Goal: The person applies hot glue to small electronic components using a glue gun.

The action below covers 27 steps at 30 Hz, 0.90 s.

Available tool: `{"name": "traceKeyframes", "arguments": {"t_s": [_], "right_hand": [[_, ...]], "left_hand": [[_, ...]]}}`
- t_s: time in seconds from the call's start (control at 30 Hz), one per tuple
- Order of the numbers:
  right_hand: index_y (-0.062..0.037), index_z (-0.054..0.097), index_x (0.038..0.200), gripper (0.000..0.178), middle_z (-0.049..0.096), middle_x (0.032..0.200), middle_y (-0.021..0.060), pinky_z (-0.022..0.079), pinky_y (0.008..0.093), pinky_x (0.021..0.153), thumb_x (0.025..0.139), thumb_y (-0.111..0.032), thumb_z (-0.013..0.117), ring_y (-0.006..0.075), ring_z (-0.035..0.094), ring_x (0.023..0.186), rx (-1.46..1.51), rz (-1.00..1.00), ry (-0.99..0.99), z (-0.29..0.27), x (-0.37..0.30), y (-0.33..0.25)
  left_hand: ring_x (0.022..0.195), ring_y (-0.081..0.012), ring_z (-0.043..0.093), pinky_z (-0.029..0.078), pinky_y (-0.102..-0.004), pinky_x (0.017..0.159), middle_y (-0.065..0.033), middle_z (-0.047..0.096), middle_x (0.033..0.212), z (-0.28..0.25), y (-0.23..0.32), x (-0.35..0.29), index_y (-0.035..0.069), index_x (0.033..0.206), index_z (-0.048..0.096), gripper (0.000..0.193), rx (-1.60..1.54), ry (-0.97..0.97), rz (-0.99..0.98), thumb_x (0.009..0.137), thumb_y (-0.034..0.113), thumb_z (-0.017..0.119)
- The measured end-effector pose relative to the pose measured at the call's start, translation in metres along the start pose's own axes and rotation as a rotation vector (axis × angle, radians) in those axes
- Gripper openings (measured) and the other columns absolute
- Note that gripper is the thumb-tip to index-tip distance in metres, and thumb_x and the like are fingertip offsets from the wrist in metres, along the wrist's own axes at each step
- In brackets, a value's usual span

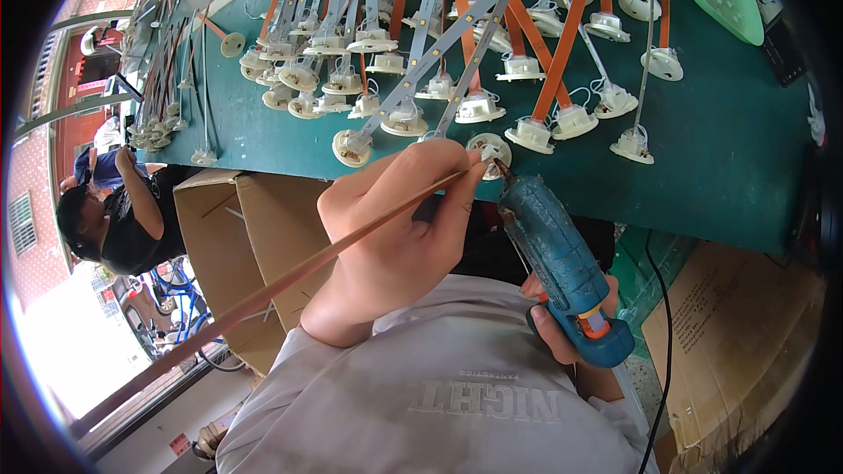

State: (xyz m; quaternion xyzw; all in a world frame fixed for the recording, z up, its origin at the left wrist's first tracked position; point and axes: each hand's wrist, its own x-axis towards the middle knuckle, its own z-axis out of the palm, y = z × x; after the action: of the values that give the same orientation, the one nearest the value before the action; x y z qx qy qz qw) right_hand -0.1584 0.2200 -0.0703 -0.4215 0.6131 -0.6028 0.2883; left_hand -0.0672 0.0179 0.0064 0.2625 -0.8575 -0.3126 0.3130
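My left hand is closed around the end of a long reddish-brown strip, which slants down to the lower left. At its fingertips, by the table's near edge, is a round white end cap; the fingers hide how strip and cap join. A worn blue hot glue gun is gripped by my right hand, partly hidden behind its body. The gun's dark nozzle points at the cap's inside and looks to be touching it or very close.
Many grey and orange strips with white caps lie on the green table. A light green tray holds small clear pieces. Cardboard boxes stand below left, cardboard right. A black cord hangs right. Another person sits left.
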Motion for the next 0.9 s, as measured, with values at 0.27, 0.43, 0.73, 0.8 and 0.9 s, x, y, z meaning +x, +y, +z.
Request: {"name": "traceKeyframes", "arguments": {"t_s": [0.27,0.43,0.73,0.8,0.9], "right_hand": [[-0.0080,0.066,0.075,0.008,0.063,0.062,0.0047,0.053,0.0290,0.053,0.071,-0.013,0.071,0.0209,0.062,0.051,0.028,0.080,0.028,-0.001,-0.003,0.000],[-0.0086,0.065,0.074,0.008,0.063,0.061,0.0041,0.053,0.0290,0.053,0.071,-0.013,0.071,0.0215,0.061,0.050,0.051,0.100,0.001,-0.003,0.002,-0.004],[-0.0108,0.058,0.068,0.014,0.058,0.056,0.0020,0.049,0.0285,0.048,0.072,-0.014,0.072,0.0199,0.056,0.045,-0.021,0.052,-0.056,-0.007,0.000,-0.003],[-0.0111,0.058,0.068,0.015,0.058,0.056,0.0017,0.049,0.0281,0.048,0.072,-0.014,0.072,0.0194,0.056,0.044,-0.028,0.046,-0.059,-0.007,-0.001,-0.003],[-0.0115,0.058,0.068,0.015,0.057,0.055,0.0014,0.049,0.0281,0.048,0.072,-0.014,0.072,0.0189,0.056,0.044,-0.029,0.045,-0.054,-0.007,0.001,-0.004]], "left_hand": [[0.070,-0.0080,0.068,0.049,-0.0174,0.059,-0.0094,0.072,0.078,-0.003,0.002,0.001,-0.004,0.089,0.067,0.014,0.032,-0.051,0.010,0.079,-0.008,0.075],[0.067,-0.0058,0.065,0.046,-0.0165,0.056,-0.0080,0.072,0.076,-0.004,0.000,0.000,-0.004,0.089,0.067,0.013,0.048,-0.054,-0.025,0.080,-0.007,0.076],[0.066,-0.0048,0.064,0.044,-0.0156,0.054,-0.0075,0.072,0.077,-0.002,0.001,-0.001,-0.003,0.089,0.067,0.013,0.034,-0.030,0.005,0.080,-0.006,0.076],[0.065,-0.0049,0.064,0.045,-0.0158,0.054,-0.0075,0.072,0.077,-0.002,0.003,0.000,-0.003,0.088,0.067,0.013,0.028,-0.023,-0.007,0.080,-0.006,0.076],[0.064,-0.0049,0.064,0.045,-0.0160,0.054,-0.0075,0.072,0.076,-0.003,0.002,-0.001,-0.003,0.087,0.067,0.013,0.026,-0.024,-0.011,0.079,-0.006,0.076]]}}
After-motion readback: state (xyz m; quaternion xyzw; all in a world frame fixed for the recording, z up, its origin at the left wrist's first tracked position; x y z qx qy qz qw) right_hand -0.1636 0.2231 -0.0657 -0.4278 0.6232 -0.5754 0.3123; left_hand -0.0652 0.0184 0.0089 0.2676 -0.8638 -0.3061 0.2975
